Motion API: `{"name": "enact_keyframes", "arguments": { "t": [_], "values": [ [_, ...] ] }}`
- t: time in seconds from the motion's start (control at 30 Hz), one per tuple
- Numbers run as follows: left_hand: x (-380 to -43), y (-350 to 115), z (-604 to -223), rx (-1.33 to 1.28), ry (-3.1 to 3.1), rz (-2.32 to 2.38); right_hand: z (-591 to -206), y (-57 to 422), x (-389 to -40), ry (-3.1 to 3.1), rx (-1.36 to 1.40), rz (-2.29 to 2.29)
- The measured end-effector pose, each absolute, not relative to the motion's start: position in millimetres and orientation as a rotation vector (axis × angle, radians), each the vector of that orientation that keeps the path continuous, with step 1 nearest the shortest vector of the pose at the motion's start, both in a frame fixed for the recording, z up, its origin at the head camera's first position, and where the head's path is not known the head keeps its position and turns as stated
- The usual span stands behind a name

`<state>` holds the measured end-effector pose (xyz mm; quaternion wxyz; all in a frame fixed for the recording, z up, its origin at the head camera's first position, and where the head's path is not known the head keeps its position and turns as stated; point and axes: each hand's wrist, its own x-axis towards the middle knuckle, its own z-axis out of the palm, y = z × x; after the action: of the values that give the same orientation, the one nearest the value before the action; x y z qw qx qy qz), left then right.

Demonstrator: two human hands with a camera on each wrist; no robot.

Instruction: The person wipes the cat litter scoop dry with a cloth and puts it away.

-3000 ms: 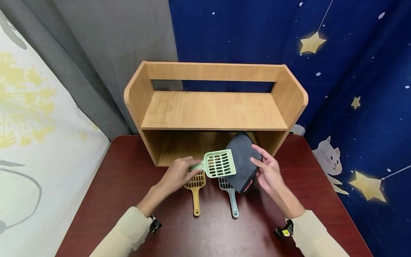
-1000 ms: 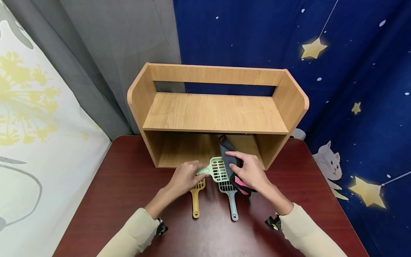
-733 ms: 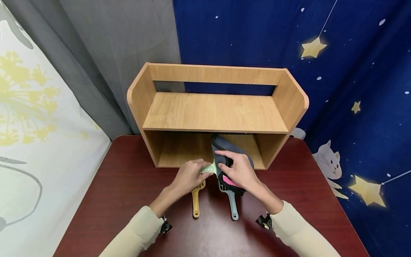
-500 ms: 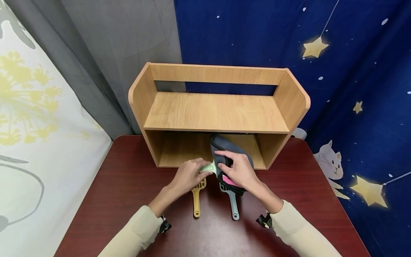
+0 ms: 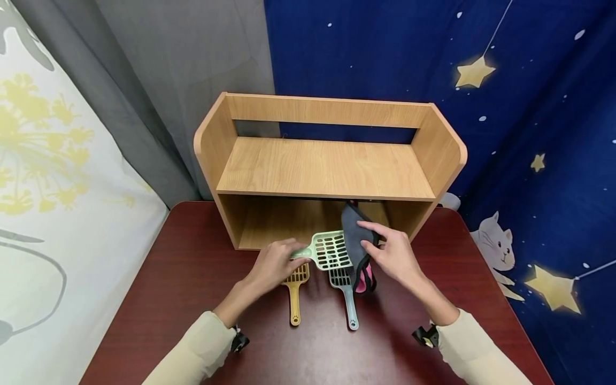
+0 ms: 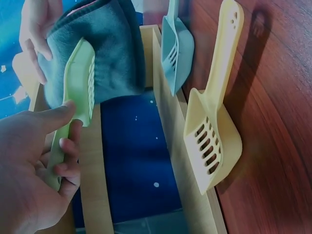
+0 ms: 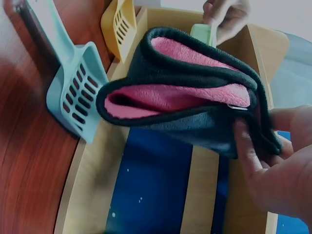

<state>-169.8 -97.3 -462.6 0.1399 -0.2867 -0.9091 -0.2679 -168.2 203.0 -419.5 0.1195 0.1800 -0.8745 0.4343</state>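
Note:
My left hand (image 5: 275,263) grips the handle of a light green litter scoop (image 5: 332,250), its slotted head held up in front of the shelf. My right hand (image 5: 397,254) pinches a folded cloth (image 5: 355,235), grey outside with a pink inner side and black edging. In the head view the cloth overlaps the right end of the green scoop's head. Below lie a yellow litter scoop (image 5: 294,297) and a blue-grey litter scoop (image 5: 347,299) on the table, handles toward me. The pink folds (image 7: 180,95) show well in the right wrist view.
A two-tier wooden shelf (image 5: 327,168) stands at the back of the dark red table (image 5: 231,321). The heads of the two lying scoops are close to its front edge. Behind hang a grey curtain (image 5: 192,64) and a blue star-patterned curtain (image 5: 375,53).
Three seconds ago the cloth was spread flatter. It moved left over the green scoop's head, hid it, then drew back right, uncovering the head. Both hands kept their hold.

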Motion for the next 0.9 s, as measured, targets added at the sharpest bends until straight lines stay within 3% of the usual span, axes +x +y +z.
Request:
{"name": "enact_keyframes", "arguments": {
  "t": [0.47, 0.9],
  "values": [
    [-170, -112, -463, -0.682, -2.605, -0.873, -426, 223, -151, -2.403, 0.472, 1.452],
    [-166, -98, -461, -0.498, -2.620, -1.036, -459, 155, -126, -2.182, 0.539, 1.735]
  ]
}}
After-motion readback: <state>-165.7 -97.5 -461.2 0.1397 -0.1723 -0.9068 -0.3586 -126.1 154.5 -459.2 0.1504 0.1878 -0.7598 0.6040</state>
